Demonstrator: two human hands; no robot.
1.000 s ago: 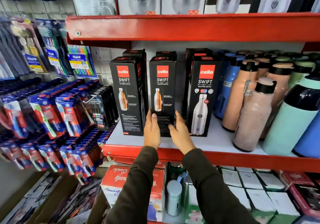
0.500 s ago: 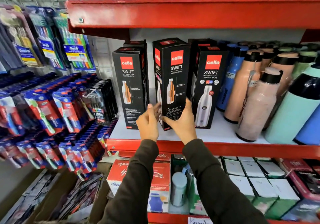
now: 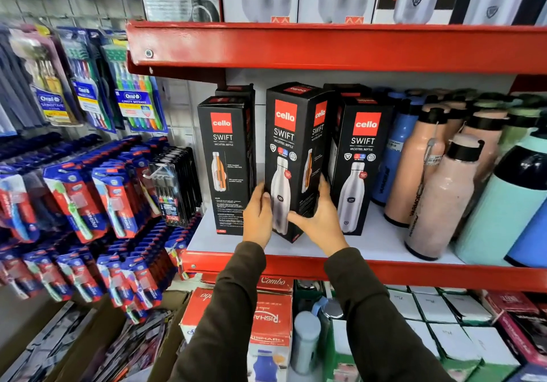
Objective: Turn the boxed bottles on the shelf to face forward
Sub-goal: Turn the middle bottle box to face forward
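Note:
Three black boxed bottles stand in a row on the white shelf [image 3: 376, 244]. The middle boxed bottle [image 3: 291, 145] is held slightly raised and turned at an angle, its silver-bottle face towards me and its orange-bottle side to the right. My left hand [image 3: 258, 214] grips its lower left edge. My right hand [image 3: 321, 220] grips its lower right corner. The left boxed bottle [image 3: 226, 162] shows its orange-bottle side with small text. The right boxed bottle [image 3: 359, 162] shows its silver-bottle front. More black boxes stand behind them, mostly hidden.
Loose pink, blue and mint bottles [image 3: 444, 192] crowd the shelf to the right. A red shelf edge [image 3: 325, 45] hangs close above the boxes. Toothbrush packs [image 3: 97, 192] hang on the left. Cartons and white boxes [image 3: 444, 319] fill the shelf below.
The middle box has been lifted and rotated in both hands, from its orange-bottle side facing me to its silver-bottle front coming round towards me.

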